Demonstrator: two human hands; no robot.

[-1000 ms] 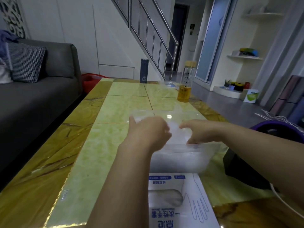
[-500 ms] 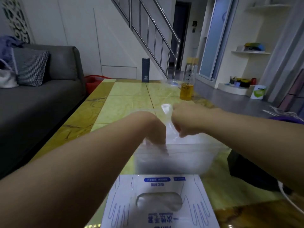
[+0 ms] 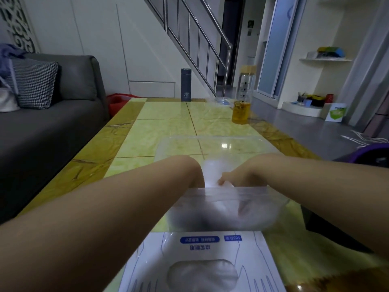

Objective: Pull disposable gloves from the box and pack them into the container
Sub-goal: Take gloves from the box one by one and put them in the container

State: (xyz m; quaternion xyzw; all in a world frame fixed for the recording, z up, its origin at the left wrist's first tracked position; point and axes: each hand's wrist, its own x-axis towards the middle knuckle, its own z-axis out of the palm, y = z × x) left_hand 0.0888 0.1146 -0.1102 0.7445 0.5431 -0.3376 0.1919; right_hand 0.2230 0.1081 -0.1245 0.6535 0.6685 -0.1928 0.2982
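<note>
Both hands have dropped from above the rim into the container (image 3: 210, 137), taking the lifted gloves (image 3: 211, 168) down with them. The right hand (image 3: 237, 179) has its grip closed on the filmy wad, thumb against it. The left hand (image 3: 194, 178) sinks behind the cloudy near wall, so I cannot tell whether its grip is wide or narrow. To pack well, press the wad flat, squeeze the air out, and release below the rim so the film does not spring back. The box (image 3: 200, 247) lies just in front on the glossy yellow-tiled counter (image 3: 164, 127). Beyond stand a dark flask (image 3: 185, 85) and a glass bottle (image 3: 244, 95), with a grey sofa (image 3: 63, 119) to the left and a staircase (image 3: 195, 39) behind.
</note>
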